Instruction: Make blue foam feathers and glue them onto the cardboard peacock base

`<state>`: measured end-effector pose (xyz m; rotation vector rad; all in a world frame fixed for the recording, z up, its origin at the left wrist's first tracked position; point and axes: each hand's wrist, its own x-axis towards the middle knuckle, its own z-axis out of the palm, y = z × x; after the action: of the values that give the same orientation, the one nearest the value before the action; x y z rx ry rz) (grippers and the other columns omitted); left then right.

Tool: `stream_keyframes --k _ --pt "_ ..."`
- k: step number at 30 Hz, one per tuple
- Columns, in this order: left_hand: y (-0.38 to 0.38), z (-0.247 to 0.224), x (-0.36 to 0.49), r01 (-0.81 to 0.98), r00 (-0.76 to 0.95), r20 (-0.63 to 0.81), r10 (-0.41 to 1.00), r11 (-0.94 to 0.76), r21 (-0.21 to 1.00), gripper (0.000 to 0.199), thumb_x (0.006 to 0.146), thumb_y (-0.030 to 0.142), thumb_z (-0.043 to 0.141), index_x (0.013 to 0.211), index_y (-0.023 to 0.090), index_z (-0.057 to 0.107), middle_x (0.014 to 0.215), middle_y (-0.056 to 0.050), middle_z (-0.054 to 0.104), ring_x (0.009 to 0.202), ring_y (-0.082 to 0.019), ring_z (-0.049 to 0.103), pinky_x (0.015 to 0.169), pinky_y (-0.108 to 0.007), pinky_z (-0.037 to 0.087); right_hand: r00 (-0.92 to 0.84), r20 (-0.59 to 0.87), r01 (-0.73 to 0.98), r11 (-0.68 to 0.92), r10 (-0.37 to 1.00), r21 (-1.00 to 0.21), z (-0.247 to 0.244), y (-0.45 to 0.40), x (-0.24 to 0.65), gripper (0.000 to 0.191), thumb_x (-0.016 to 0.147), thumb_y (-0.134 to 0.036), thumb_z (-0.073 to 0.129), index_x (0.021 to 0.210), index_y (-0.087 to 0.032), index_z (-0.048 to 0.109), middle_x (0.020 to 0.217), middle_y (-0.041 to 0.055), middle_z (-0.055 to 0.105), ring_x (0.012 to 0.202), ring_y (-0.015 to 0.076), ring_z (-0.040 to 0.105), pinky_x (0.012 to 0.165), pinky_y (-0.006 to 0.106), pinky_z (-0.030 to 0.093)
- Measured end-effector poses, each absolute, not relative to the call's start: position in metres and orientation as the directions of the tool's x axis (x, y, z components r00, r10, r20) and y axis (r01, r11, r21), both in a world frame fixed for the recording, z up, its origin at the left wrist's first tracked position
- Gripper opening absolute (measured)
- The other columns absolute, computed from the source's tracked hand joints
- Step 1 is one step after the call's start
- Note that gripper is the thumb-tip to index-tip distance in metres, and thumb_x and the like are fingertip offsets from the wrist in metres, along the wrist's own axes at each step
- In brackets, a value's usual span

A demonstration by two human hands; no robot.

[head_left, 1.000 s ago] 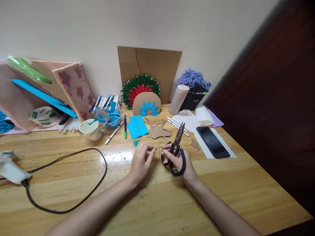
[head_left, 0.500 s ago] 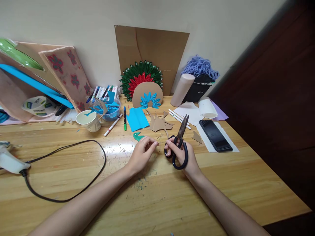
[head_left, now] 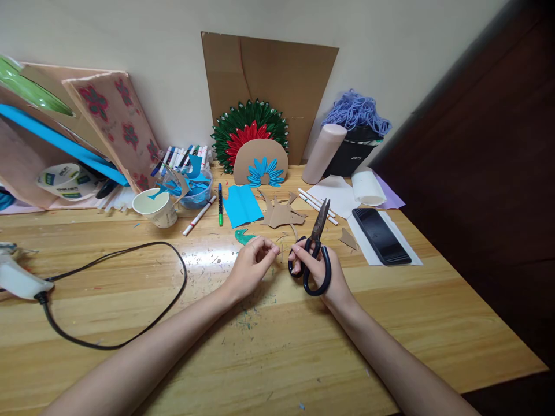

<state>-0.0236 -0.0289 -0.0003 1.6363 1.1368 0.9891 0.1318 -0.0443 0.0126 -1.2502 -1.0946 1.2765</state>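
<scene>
Black-handled scissors (head_left: 319, 226) rest in my right hand (head_left: 332, 277), blades pointing up and away, with the thumb and forefinger pinched together. My left hand (head_left: 254, 268) is closed in a pinch facing it, a small gap between the two. Whatever thin thing its fingertips hold is too small to make out. Just beyond the left hand lies a green bird-shaped cutout (head_left: 243, 236). Cardboard scraps (head_left: 284, 215) and a folded blue paper (head_left: 243, 206) sit farther back. Behind them stands a cardboard arch (head_left: 260, 151) with blue petals, before a green and red petal fan (head_left: 249, 118).
A glue gun (head_left: 21, 280) and its looped black cable (head_left: 184, 277) lie at left. A paper cup (head_left: 156, 209), a tub of blue scraps (head_left: 195, 193) and markers stand behind. Right are a phone (head_left: 381, 237), white sticks (head_left: 316, 206) and a pale bottle (head_left: 325, 153).
The view has shifted slightly, so the objects at the back sit a little higher. Both hands keep nearly the same pose, and the scissors stay in my right hand.
</scene>
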Motion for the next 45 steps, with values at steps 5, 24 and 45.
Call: stream_keyframes --k 5,24,45 --pt "-0.030 0.001 -0.023 0.269 0.304 0.151 0.941 -0.237 0.934 0.023 0.085 0.035 0.048 0.076 0.016 0.056 0.074 -0.002 0.054 0.069 -0.014 0.048 0.062 -0.025 0.037 0.029 -0.078 -0.047 -0.077 0.996 -0.996 0.011 -0.044 0.133 0.027 0.075 -0.040 0.063 0.075 -0.015 0.056 0.057 -0.0003 0.058 0.047 0.0100 0.053 0.047 0.021 0.044" --pt "-0.028 -0.004 -0.024 0.337 0.208 0.094 0.974 -0.161 0.928 0.016 0.082 0.029 0.048 0.073 0.017 0.054 0.068 -0.001 0.053 0.061 -0.013 0.046 0.057 -0.024 0.034 0.052 -0.315 -0.104 -0.309 0.948 -0.945 0.017 -0.025 0.147 0.055 0.067 -0.069 0.052 0.075 -0.014 0.056 0.053 0.0016 0.059 0.036 0.0099 0.050 0.036 0.021 0.043" --pt "-0.030 -0.001 -0.025 0.400 0.078 0.155 0.985 -0.173 0.900 0.012 0.080 0.023 0.047 0.070 0.018 0.049 0.068 0.000 0.053 0.066 -0.014 0.049 0.059 -0.026 0.036 -0.065 -0.171 0.032 -0.169 0.983 -0.985 0.019 -0.026 0.159 0.054 0.068 -0.069 0.052 0.077 -0.015 0.056 0.054 -0.0020 0.053 0.041 0.0095 0.049 0.041 0.022 0.043"
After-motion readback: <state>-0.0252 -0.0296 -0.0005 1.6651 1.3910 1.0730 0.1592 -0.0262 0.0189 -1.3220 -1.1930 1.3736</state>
